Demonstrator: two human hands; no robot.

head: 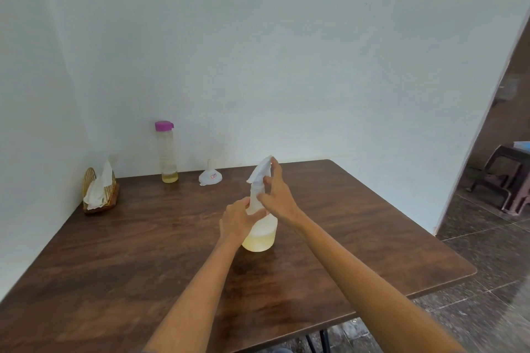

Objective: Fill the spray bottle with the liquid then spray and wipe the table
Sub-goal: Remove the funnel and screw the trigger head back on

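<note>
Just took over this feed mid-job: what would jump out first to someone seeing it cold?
Mid-table, both hands work on the spray bottle, part full of pale yellow liquid: the left hand grips its neck, the right hand holds the white spray head. Behind, by the wall, stand a tall bottle with a purple cap and an upturned white funnel; a wicker napkin holder sits far left.
</note>
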